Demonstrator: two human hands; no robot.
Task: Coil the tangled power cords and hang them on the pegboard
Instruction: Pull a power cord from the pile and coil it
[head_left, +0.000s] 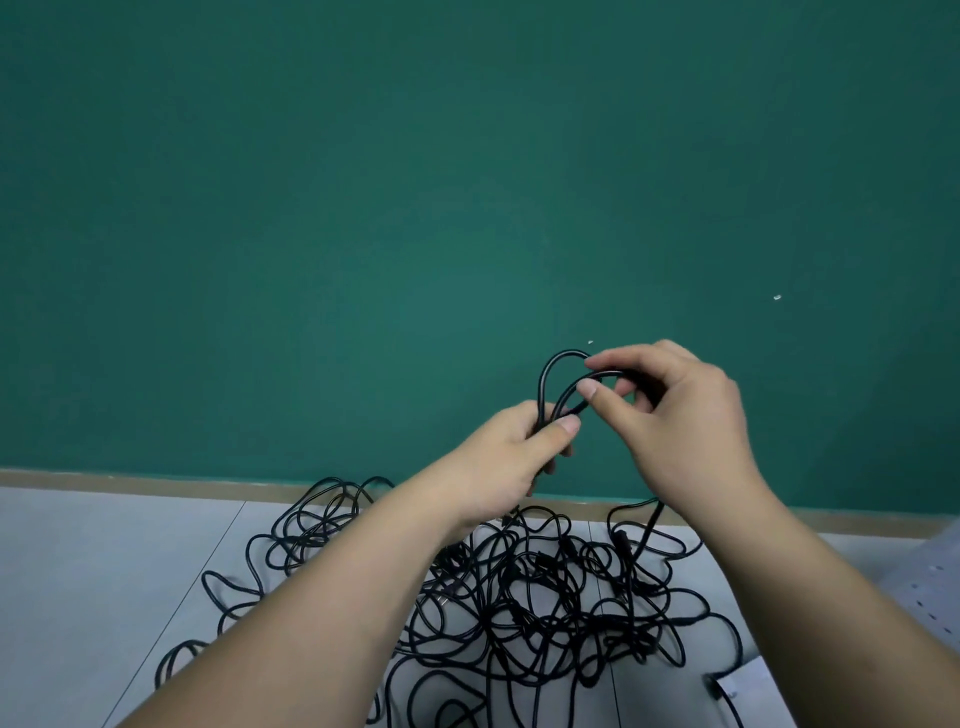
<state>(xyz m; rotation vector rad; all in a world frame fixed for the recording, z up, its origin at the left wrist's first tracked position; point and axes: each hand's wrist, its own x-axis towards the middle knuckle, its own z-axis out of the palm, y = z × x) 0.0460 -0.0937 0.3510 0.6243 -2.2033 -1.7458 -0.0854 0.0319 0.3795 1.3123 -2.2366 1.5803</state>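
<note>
A big tangle of black power cords (540, 597) lies on the pale tiled floor in front of a green wall. My left hand (511, 457) grips the lower ends of two small loops of one black cord (551, 384), held up above the pile. My right hand (680, 415) pinches the top of the nearer loop between thumb and fingers. From my right hand the cord hangs down behind my wrist into the tangle. No pegboard shows plainly.
The green wall (415, 208) fills the upper view, with a tan baseboard (130, 483) at its foot. A grey perforated panel (930, 592) sits at the right edge. A white sheet with a black plug (737, 686) lies at the lower right.
</note>
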